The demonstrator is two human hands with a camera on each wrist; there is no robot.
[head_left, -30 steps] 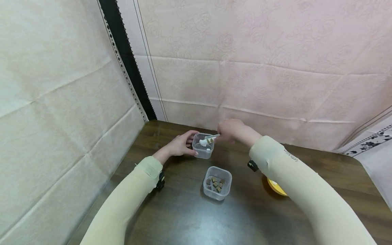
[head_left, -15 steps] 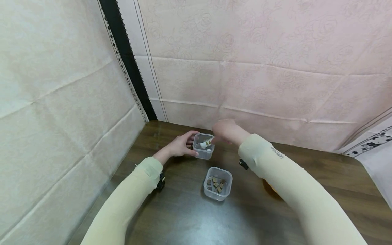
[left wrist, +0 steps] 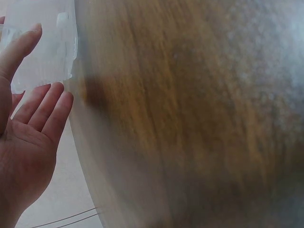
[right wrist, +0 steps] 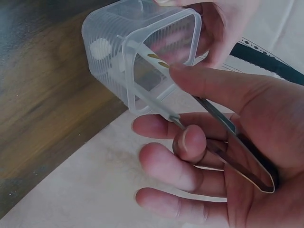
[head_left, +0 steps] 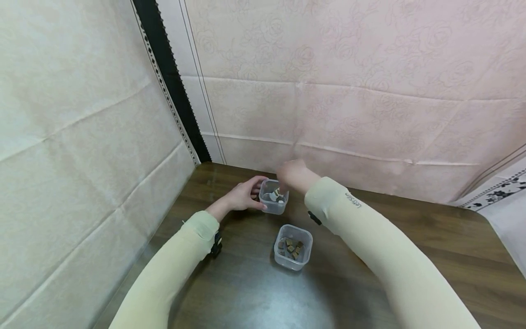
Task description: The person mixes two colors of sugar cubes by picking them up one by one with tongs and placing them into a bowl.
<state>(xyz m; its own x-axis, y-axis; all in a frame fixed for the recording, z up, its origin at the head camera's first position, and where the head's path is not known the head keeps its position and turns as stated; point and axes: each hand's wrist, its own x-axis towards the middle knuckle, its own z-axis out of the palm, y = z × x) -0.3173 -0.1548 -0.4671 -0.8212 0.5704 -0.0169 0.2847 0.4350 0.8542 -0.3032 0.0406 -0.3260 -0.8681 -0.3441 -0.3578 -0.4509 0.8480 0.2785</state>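
My left hand (head_left: 243, 195) grips a small clear plastic container (head_left: 273, 208) near the table's back edge, thumb on the near side and fingers round the far side. In the right wrist view its mouth faces my right hand (right wrist: 223, 118), and a white round piece (right wrist: 99, 48) shows through the wall near the bottom. Between thumb and finger, my right hand holds small metal tongs (right wrist: 236, 165) with white, gold-marked tips. Their two arms are spread, and the tips reach inside the container. In the head view the right hand covers most of the tongs.
A second clear container (head_left: 289, 263) stands nearer me on the dark wooden table (head_left: 230, 292), with several small brown cubes (head_left: 290, 249) inside. Pale patterned cloth (head_left: 349, 123) hangs behind the table and along its left side. The right sleeve (head_left: 370, 228) crosses the table's right half.
My right hand has moved left, taking the tongs deeper into the held container. Its sleeve has swung left and now covers nearly all of the yellow dish. The left hand stays put.
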